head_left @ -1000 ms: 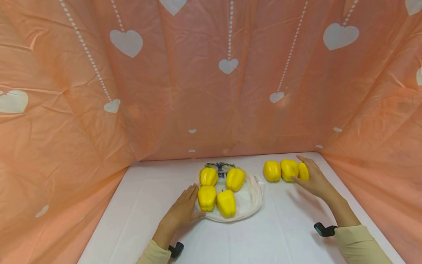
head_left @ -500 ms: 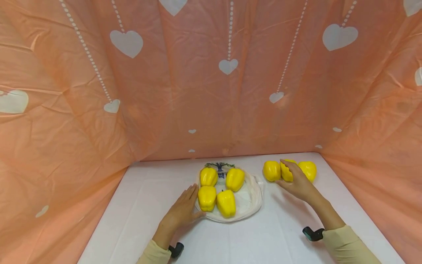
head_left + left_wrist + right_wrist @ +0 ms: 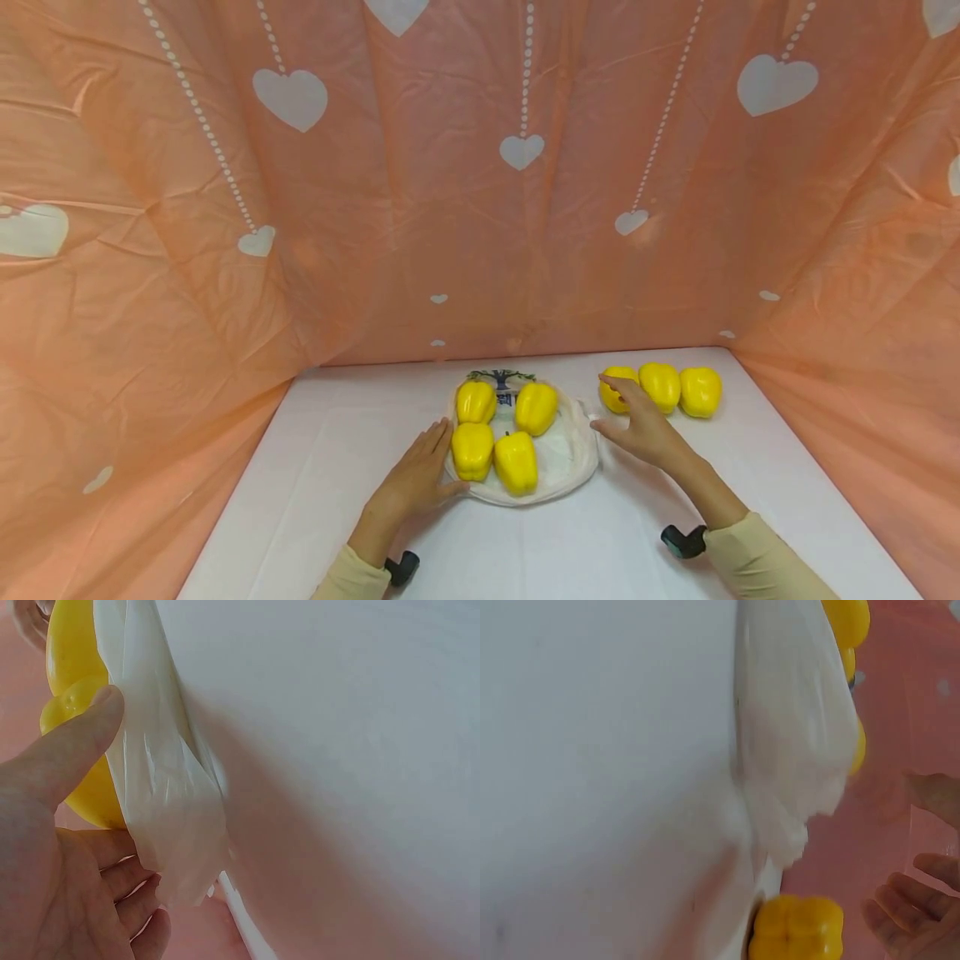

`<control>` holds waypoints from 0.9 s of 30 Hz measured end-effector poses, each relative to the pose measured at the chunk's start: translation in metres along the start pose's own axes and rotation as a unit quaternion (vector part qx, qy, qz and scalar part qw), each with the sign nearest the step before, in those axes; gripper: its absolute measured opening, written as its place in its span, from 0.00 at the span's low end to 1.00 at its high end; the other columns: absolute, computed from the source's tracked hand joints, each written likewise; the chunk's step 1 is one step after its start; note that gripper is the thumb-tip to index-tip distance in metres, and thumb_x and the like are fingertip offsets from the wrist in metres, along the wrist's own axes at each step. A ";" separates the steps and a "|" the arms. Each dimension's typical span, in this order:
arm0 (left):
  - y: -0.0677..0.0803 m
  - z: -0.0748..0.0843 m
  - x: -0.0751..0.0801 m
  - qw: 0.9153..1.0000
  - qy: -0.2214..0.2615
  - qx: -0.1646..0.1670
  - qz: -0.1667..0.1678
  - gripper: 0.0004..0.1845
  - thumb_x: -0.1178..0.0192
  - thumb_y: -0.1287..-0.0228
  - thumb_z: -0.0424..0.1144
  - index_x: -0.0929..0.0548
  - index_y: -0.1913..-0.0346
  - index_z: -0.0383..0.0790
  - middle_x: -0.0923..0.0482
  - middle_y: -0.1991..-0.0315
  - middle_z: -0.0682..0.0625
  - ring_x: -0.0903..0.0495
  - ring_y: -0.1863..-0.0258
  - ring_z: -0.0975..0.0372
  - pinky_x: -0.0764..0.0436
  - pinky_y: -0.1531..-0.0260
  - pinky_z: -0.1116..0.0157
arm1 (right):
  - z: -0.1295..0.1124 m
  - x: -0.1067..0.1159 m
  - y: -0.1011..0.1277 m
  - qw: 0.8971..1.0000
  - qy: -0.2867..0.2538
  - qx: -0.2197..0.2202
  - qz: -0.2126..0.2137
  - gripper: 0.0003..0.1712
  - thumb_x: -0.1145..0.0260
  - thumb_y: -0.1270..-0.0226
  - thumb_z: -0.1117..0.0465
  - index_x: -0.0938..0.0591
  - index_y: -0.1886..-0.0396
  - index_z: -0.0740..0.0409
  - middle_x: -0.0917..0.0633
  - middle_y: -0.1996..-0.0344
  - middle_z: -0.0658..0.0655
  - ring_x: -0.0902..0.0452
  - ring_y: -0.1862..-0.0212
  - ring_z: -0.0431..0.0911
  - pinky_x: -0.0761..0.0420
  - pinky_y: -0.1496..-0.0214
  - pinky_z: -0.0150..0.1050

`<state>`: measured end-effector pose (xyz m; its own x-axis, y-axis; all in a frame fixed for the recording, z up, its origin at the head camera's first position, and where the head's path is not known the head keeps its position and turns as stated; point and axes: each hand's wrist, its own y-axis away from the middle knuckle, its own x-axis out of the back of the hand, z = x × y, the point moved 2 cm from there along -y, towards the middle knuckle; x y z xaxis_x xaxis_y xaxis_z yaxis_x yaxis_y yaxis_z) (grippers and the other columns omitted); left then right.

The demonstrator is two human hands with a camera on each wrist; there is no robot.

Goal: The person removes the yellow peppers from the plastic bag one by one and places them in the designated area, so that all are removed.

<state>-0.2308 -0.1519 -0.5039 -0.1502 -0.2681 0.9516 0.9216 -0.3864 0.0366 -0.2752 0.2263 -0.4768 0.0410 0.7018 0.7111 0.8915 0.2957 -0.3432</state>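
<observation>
A white plastic bag (image 3: 573, 479) with a printed tree lies with its mouth spread round in the head view. Several yellow bell peppers (image 3: 516, 463) stand inside its rim. My left hand (image 3: 412, 477) rests against the bag's left side, fingers extended and thumb apart along the near rim. From the left wrist view, that thumb and the fingers touch the bag's plastic (image 3: 165, 772). My right hand (image 3: 647, 432) hovers between the bag and a row of 3 yellow bell peppers (image 3: 660, 387), fingers spread and holding nothing. It partly covers the leftmost pepper (image 3: 615, 398) of that row.
The white tabletop (image 3: 300, 467) is bordered by pink sheeting (image 3: 465, 250) with white hearts at the back and sides. A black wrist device (image 3: 684, 542) sits under the right forearm, another black device (image 3: 403, 568) under the left.
My right hand has moved left along the row, from the rightmost pepper past the middle one to near the bag. The left hand, the bag and the peppers have stayed in place.
</observation>
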 end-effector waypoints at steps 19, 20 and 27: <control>0.000 -0.003 -0.002 1.000 0.000 -0.008 0.001 0.55 0.34 0.38 0.61 0.49 0.21 0.32 0.55 0.20 0.39 0.52 0.21 0.50 0.49 0.22 0.51 | -0.032 -0.045 -0.018 1.000 -0.025 0.004 -0.010 0.43 0.21 0.43 0.59 0.30 0.30 0.63 0.23 0.40 0.67 0.24 0.43 0.59 0.17 0.42 0.55; -0.001 -0.003 -0.002 1.000 0.000 -0.008 0.000 0.55 0.34 0.38 0.61 0.49 0.21 0.33 0.55 0.20 0.39 0.52 0.21 0.50 0.49 0.22 0.51 | -0.033 -0.047 -0.019 1.000 -0.026 0.002 -0.014 0.43 0.22 0.43 0.59 0.30 0.30 0.64 0.23 0.40 0.67 0.24 0.42 0.59 0.17 0.42 0.55; -0.001 -0.003 -0.002 1.000 0.001 -0.007 0.002 0.55 0.34 0.39 0.61 0.49 0.21 0.32 0.55 0.20 0.40 0.52 0.21 0.50 0.49 0.22 0.51 | -0.034 -0.058 -0.027 0.999 -0.027 -0.012 -0.029 0.43 0.22 0.43 0.59 0.31 0.30 0.63 0.24 0.40 0.65 0.24 0.43 0.60 0.17 0.42 0.55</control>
<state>-0.2324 -0.1537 -0.5067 -0.1480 -0.2717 0.9509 0.9172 -0.3973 0.0293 -0.2865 0.1555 -0.4874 -0.0350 0.7184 0.6948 0.9024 0.3215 -0.2870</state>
